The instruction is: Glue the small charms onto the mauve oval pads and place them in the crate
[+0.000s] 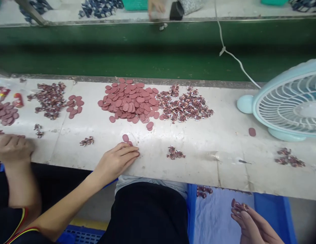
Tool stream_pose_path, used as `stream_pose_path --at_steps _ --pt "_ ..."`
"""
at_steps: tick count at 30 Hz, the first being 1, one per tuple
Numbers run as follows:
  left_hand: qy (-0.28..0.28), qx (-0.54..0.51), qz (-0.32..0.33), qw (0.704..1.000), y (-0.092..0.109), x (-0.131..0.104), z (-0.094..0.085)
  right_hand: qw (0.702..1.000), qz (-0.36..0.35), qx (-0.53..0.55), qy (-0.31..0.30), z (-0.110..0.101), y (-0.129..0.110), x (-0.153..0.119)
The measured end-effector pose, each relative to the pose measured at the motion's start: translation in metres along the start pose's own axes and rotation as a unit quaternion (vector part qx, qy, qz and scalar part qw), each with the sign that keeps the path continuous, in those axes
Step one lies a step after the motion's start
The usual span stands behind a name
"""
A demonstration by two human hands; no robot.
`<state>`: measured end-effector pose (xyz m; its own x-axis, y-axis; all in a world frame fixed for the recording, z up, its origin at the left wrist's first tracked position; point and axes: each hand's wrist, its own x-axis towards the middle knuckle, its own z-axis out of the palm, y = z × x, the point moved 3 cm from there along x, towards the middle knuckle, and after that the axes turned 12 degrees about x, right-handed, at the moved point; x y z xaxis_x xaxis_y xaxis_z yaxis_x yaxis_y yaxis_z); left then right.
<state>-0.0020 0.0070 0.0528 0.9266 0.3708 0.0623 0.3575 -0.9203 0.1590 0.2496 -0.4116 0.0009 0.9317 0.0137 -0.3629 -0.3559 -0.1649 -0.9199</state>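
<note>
My left hand (117, 161) lies on the white table, its fingertips over reddish oval discs; one disc (125, 138) shows just beyond the fingers. Above a blue tray (286, 217) at the lower right, my right hand (252, 220) pinches small brown-red metallic pieces (239, 205). The tray is lined with a white sheet (214, 220), and several similar pieces stand in its upper left corner. A big heap of reddish discs (129, 101) lies at the middle of the table, with a pile of small shiny pieces (188, 105) to its right. A small cluster (175, 153) sits nearer the front edge.
A light blue fan (287, 101) stands at the right, its white cord (236, 61) running up. Another person's hand (14, 147) rests at the far left beside more discs and pieces. Across a green strip (147, 51), another person's hand (157, 6) is at a second bench.
</note>
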Motion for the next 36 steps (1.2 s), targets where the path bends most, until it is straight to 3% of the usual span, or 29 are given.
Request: stream_pose_path --at_steps 2,9,14,18,27,36 --pt "0.008 -0.008 0.008 1.000 0.000 0.004 0.000 1.000 0.005 0.003 0.028 -0.015 0.016 0.001" --pt "0.023 0.041 0.030 0.998 0.002 0.011 0.003 0.994 0.022 -0.110 0.006 -0.049 0.084 0.023" --pt "-0.019 -0.001 0.009 1.000 0.004 0.012 0.005 0.968 0.068 -0.237 -0.052 -0.051 0.138 0.042" --pt "-0.038 -0.043 -0.016 0.998 0.002 0.013 0.004 0.948 0.071 -0.297 -0.093 -0.044 0.166 0.045" --pt "-0.011 -0.179 -0.115 0.977 0.008 0.011 -0.003 0.929 0.018 -0.351 -0.113 -0.036 0.178 0.046" --pt "0.022 -0.414 -0.182 0.892 0.017 0.009 -0.003 0.903 -0.009 -0.421 -0.089 -0.029 0.167 0.048"
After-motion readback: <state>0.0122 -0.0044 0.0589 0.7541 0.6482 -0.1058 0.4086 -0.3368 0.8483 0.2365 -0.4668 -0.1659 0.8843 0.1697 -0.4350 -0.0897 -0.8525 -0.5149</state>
